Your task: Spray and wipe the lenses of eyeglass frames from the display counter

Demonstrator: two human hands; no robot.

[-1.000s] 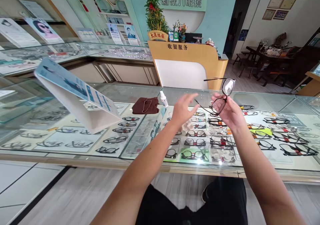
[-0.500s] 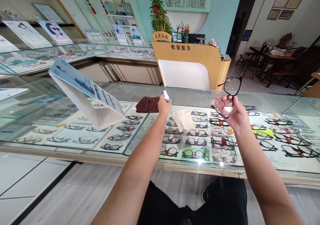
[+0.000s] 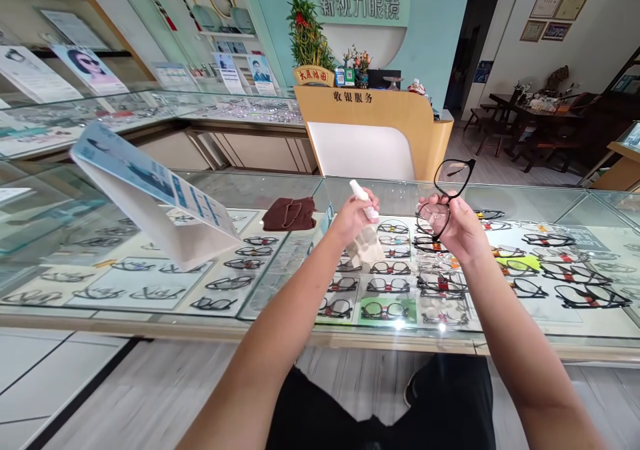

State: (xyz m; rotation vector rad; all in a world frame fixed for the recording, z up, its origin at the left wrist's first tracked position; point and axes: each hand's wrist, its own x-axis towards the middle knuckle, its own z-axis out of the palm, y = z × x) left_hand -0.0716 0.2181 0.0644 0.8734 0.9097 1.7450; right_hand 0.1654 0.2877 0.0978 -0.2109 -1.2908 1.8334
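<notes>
My left hand (image 3: 354, 218) is closed around a small white spray bottle (image 3: 361, 194), raised above the glass counter. Below that hand a cream cleaning cloth (image 3: 367, 249) lies on the glass, partly covered by the fingers. In my right hand (image 3: 463, 227) is a pair of black-framed eyeglasses (image 3: 469, 174), turned upright with one lens above the other. My fingers pinch the frame near its middle and show behind the lower lens. A dark brown drawstring pouch (image 3: 289, 215) rests on the counter to the left of my left hand.
Rows of eyeglasses (image 3: 390, 285) fill the glass display counter (image 3: 300, 327) beneath my hands. A folded blue-and-white display card (image 3: 155, 190) stands at the left on the glass. Across the floor is a wooden cashier desk (image 3: 370, 113) with a plant (image 3: 306, 37) on it.
My left hand has lifted the spray bottle from beside the pouch and brought it right, over the cloth and nearer the eyeglasses. The eyeglasses have tilted slightly in my right hand.
</notes>
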